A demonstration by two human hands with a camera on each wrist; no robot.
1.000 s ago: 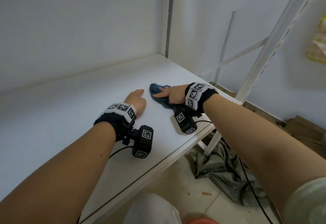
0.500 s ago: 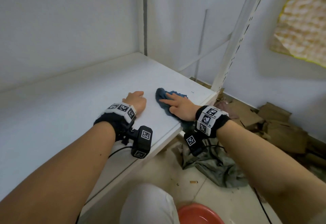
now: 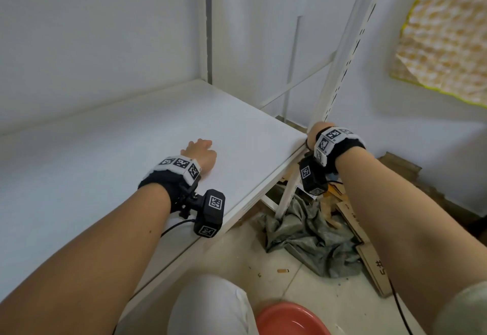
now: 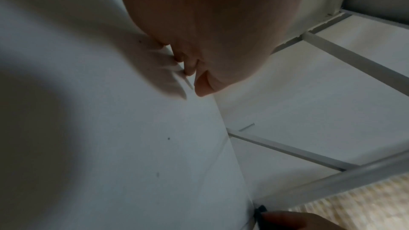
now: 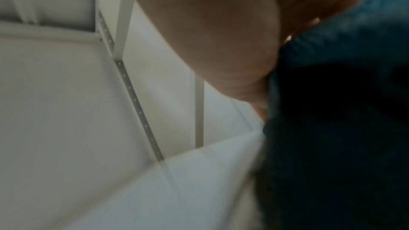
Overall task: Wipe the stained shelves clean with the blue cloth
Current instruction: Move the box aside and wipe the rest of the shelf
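While wiping at the right front corner, bracing on the white shelf [image 3: 131,150] with the left hand [image 3: 201,154], probably to steady the body: fingers curled under, holding nothing, knuckles and tips resting on the board, wrist low, forearm laid along the shelf. Holding the blue cloth [image 5: 343,111] in the right hand [image 3: 317,133], bunched against the palm with the fingers closed on it as far as visible; hidden behind the wrist from the head view. Right hand placed just at the shelf edge beside the perforated upright post [image 3: 342,58], wrist turned down over the corner, likely to reach the edge. Few dark specks visible on the shelf near the left hand.
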